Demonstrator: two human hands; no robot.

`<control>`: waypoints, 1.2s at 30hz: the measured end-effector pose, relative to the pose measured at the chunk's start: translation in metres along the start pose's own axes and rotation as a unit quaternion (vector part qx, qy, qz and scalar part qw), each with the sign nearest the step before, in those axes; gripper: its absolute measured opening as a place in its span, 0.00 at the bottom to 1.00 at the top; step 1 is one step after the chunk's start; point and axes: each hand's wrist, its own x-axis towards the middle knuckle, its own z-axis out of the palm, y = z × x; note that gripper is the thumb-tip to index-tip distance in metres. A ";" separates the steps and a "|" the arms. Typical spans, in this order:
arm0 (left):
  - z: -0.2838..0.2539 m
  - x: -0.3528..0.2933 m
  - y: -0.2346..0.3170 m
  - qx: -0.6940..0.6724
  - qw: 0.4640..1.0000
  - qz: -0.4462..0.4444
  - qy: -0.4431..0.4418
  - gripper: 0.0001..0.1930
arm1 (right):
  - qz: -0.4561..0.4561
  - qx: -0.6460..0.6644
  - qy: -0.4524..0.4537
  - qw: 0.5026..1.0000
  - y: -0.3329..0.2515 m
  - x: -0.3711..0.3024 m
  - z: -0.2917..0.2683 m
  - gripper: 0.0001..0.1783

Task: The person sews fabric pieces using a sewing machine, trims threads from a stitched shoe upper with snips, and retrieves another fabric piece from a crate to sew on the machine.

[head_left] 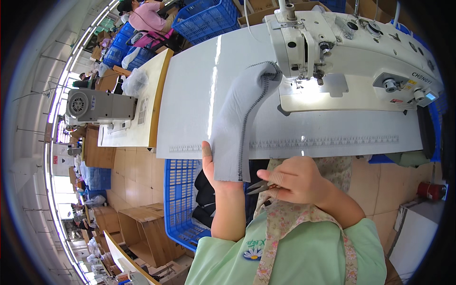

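Note:
A long grey fabric piece [232,114], with dark stitching along its right side and curled far end, stretches from my left wrist up over the table toward the sewing machine. My left hand [208,161] is at its near end, thumb stretched out beside the cloth; the other fingers are hidden under or inside it. To the right, in front of my chest, my right hand [299,175] is closed around a small pair of scissors [258,188], their pointed blades facing left toward my left wrist. Wrappings circle fingers of my right hand.
A white sewing machine [351,61] with its lamp lit stands at the far right of the white table [190,95]. A ruler strip [327,141] runs near the table's front edge. Below it, a blue crate [178,190] holds dark items. Another person [147,19] sits at the far left.

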 end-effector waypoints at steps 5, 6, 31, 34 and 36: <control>-0.001 0.000 0.001 -0.002 1.000 0.007 0.013 0.27 | 0.054 0.031 0.039 0.997 0.000 0.002 -0.003 0.28; -0.005 0.001 0.003 -0.007 1.000 0.002 0.003 0.28 | 0.065 0.038 0.046 0.996 0.001 0.001 -0.002 0.28; -0.016 0.003 0.010 -0.107 0.990 -0.033 -0.085 0.29 | 0.117 0.029 0.020 0.992 -0.001 -0.004 0.014 0.27; -0.011 0.003 0.004 -0.066 0.996 -0.001 -0.066 0.29 | 0.082 0.031 0.017 0.996 -0.001 -0.005 0.028 0.24; -0.014 0.003 0.002 -0.075 0.993 -0.002 -0.093 0.28 | 0.070 0.015 0.036 0.997 -0.001 0.000 0.035 0.23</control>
